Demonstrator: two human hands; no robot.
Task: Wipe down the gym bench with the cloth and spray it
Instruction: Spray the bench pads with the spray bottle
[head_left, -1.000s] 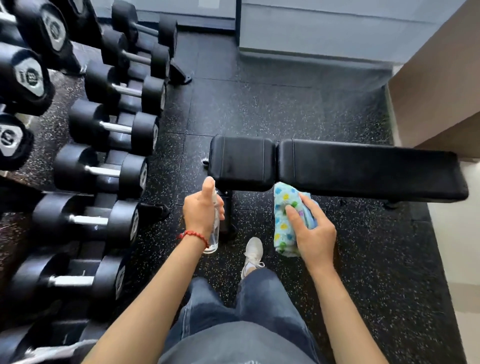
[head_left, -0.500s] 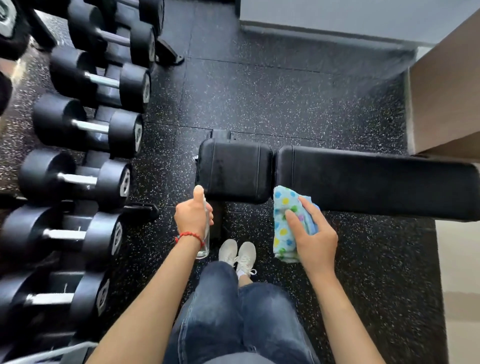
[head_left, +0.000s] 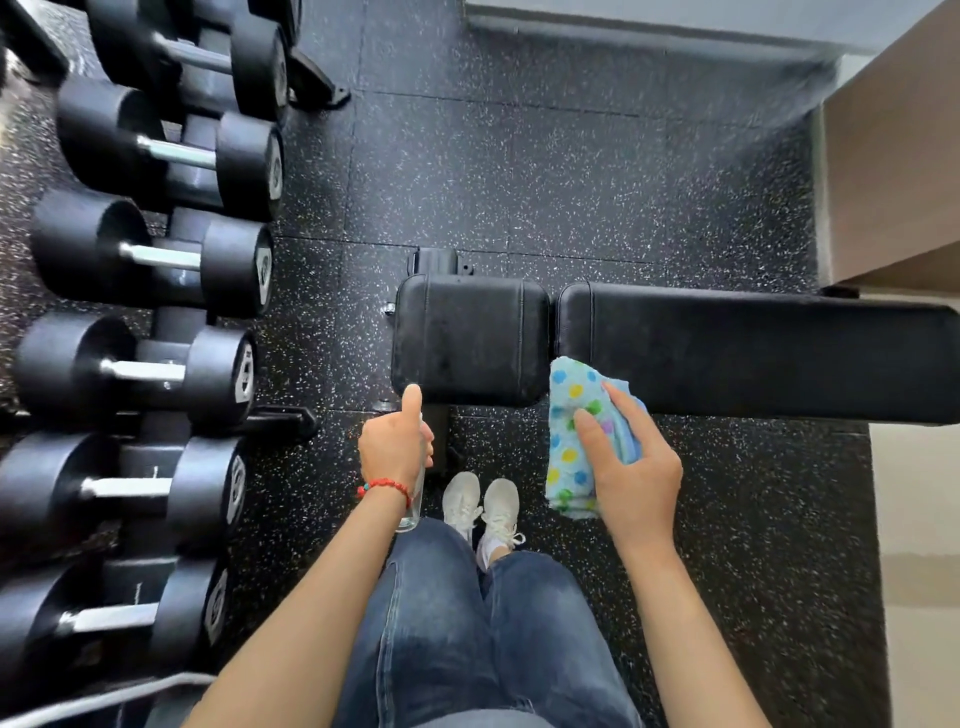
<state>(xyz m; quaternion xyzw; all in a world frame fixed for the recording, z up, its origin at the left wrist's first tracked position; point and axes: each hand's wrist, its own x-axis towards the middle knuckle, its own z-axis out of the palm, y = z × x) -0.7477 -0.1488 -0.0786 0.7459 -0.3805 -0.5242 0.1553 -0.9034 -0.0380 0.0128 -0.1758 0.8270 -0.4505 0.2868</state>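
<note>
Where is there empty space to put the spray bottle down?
The whole bench top is bare, both pads. The floor beyond it is bare too. It is crowded by the dumbbells on the left.

A gym: racked dumbbells (head_left: 156, 254), padded bench (head_left: 675, 353), speckled rubber floor (head_left: 571, 182).

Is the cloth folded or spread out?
Folded: the cloth sits bunched in layers in the right hand, stacked edges showing at its lower end.

Nothing legible here (the dumbbells' (head_left: 156, 254) end-cap markings are blurred).
</note>
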